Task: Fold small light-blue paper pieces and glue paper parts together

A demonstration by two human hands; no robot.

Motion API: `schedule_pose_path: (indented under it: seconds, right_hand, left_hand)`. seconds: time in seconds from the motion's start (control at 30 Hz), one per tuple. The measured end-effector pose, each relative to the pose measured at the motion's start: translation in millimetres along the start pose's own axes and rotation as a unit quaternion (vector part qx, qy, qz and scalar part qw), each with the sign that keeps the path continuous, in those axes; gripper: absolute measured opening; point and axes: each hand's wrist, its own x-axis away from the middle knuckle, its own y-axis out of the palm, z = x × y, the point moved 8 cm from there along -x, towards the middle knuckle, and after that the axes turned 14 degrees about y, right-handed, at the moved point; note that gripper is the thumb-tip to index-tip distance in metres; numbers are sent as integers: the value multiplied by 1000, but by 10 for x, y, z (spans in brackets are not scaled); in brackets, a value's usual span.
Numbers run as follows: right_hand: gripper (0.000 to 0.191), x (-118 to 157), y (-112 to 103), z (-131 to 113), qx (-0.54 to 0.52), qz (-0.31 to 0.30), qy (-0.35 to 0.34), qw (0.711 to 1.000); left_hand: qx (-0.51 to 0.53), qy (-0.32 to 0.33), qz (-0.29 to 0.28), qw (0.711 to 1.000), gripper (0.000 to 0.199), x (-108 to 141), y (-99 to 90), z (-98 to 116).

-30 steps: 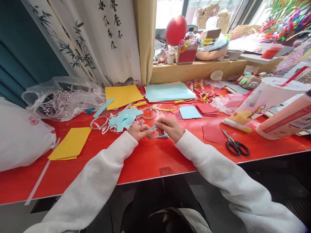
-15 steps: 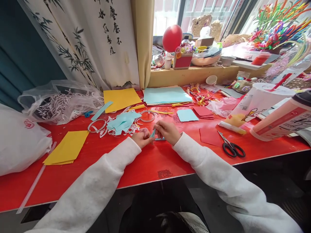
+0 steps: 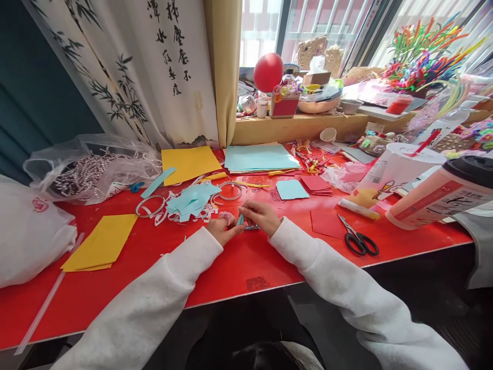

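Note:
Between my two hands is a small folded piece of light blue paper (image 3: 241, 220), held just above the red table. My left hand (image 3: 222, 229) pinches its lower left part; my right hand (image 3: 261, 216) grips its upper edge with fingertips and thumb. Another blue paper piece (image 3: 252, 227) lies on the table under my right hand, partly hidden by it. Left of my hands sits a heap of light blue paper cut-offs (image 3: 192, 200) with white scraps. A light blue square (image 3: 292, 189) lies beyond my right hand.
Black-handled scissors (image 3: 360, 239) lie right, beside a red paper sheet (image 3: 326, 224). Yellow sheets (image 3: 100, 241) lie left, near a white plastic bag (image 3: 34, 231). A drink cup (image 3: 393, 174) and a pink bottle (image 3: 442, 198) stand right. Blue sheets (image 3: 262, 157) are stacked at the back.
The view has shifted slightly, so the table's things appear a little lower and further left. Both hands stay together on the folded blue paper, with only slight finger movement.

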Motion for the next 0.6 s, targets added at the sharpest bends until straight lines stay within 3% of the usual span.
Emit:
schedule_pose_path:
  seconds: [0.2,0.3,0.6]
  right_hand:
    - [29,43,201,-35,46,-77,-14,996]
    - [30,69,241,-63,47,-85,-18,995]
    - [27,127,231,-111,127,-73,-16,989]
  left_hand:
    - [20,35,74,996,47,-36,-259,17]
    - [67,46,54,995,46,-28,-235,14]
    - [162,-7,-11,987,42,30,-59,-1]
